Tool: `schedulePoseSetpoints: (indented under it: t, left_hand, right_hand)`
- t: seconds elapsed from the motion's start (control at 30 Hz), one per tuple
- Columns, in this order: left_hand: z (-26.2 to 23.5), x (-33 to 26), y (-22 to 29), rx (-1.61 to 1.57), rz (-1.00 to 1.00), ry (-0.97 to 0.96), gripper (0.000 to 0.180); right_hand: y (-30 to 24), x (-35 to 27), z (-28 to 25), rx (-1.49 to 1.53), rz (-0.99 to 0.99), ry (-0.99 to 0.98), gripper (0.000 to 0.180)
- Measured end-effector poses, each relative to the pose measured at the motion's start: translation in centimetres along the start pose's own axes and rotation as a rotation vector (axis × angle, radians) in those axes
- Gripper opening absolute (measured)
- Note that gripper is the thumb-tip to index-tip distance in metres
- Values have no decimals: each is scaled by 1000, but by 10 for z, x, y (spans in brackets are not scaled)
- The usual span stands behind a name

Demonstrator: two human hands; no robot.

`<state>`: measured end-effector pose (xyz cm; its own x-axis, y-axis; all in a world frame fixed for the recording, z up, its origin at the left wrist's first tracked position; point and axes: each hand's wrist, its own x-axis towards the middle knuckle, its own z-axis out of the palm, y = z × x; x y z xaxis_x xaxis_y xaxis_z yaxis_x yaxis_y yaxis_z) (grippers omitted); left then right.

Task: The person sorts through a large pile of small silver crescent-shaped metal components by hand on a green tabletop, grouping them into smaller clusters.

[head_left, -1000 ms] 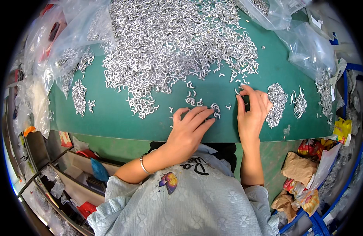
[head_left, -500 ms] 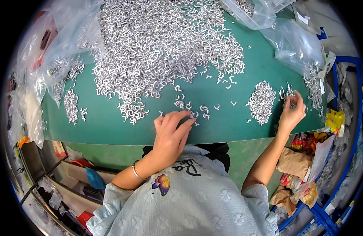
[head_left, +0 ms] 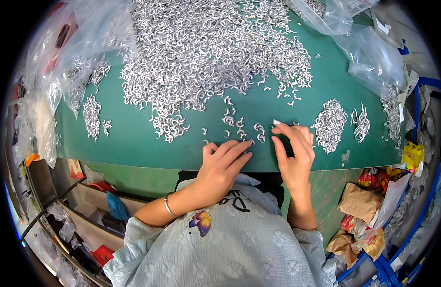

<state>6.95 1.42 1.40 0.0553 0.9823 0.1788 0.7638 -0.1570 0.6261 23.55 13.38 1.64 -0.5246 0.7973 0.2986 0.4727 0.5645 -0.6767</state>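
Both hands rest at the near edge of the green surface point(head_left: 134, 138). The left hand point(head_left: 221, 165) lies flat, its fingers point(head_left: 237, 148) stretched toward a few loose silver curved pieces point(head_left: 239, 125). The right hand point(head_left: 293, 148) sits just beside it, fingers bent, tips touching the surface near the same loose pieces. Behind them spreads a big heap of silver pieces point(head_left: 206, 52). A small sorted pile point(head_left: 329, 125) lies right of the right hand; another narrow pile point(head_left: 91, 115) lies far left. Clear plastic bags point(head_left: 373, 57) crowd the far right corner.
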Motion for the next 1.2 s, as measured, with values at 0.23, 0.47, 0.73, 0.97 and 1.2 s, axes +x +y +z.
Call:
schedulePoseSetpoints:
  t: [0.23, 0.47, 0.73, 0.97, 1.2]
  left_hand:
    - [0, 4, -5, -13, -42, 65, 34]
    - [5, 0, 1, 39, -133, 117, 37]
    - [4, 1, 3, 15, -135, 78, 40]
    - [1, 0, 3, 22, -197, 139, 43]
    - [2, 1, -1, 41, -192, 103, 41]
  right_hand:
    - [-4, -12, 5, 16, -25, -40, 34]
    - [-8, -13, 11, -34, -40, -32, 33]
    - [-15, -15, 14, -2, -13, -57, 33]
    - [-12, -15, 11, -27, 14, -4, 36]
    - [-6, -9, 17, -113, -90, -150, 37]
